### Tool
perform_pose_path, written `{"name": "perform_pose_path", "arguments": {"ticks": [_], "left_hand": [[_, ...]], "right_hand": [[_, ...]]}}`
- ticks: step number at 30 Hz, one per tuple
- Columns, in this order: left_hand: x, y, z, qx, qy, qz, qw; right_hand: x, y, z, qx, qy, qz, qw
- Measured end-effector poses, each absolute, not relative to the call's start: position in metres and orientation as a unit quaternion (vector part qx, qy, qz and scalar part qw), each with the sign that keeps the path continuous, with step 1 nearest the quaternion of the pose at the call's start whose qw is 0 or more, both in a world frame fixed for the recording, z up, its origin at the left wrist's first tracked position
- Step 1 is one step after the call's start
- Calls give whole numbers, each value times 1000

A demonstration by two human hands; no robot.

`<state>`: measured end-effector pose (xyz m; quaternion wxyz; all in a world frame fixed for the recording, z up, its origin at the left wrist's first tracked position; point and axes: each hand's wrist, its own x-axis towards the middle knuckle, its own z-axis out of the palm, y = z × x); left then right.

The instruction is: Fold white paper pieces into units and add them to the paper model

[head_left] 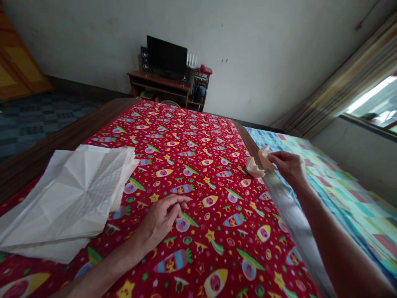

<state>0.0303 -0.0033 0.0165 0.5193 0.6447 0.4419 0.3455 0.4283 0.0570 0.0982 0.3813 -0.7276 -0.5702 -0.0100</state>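
Between the fingertips of my right hand (288, 164), at the table's right edge, is a small folded paper piece (264, 156). My right hand is closed on it. Just left of it, a second folded paper piece (254, 168) rests on the red cloth. My left hand (167, 213) lies on the cloth near the middle, empty, with its fingers loosely bent and partly apart. To its left is a stack of creased white paper sheets (71, 186), the top one showing fold lines and faint printing.
A red cloth (198, 136) with rocket and star prints covers the table, whose brown edge (105, 114) shows at left. On the right is a patchwork-patterned bed cover (335, 182). Beyond the table, a desk (158, 80) holds a monitor (166, 56), speakers and a red telephone.
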Motion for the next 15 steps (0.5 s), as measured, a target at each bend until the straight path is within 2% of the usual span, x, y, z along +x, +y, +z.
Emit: {"name": "perform_pose_path", "arguments": {"ticks": [7,15], "left_hand": [[29,-2,17,677,434,339,488],[29,-2,15,693,431,343,465]], "right_hand": [[484,82,79,-731,-612,33,301],[486,85,70,-731,-616,46,290]]}}
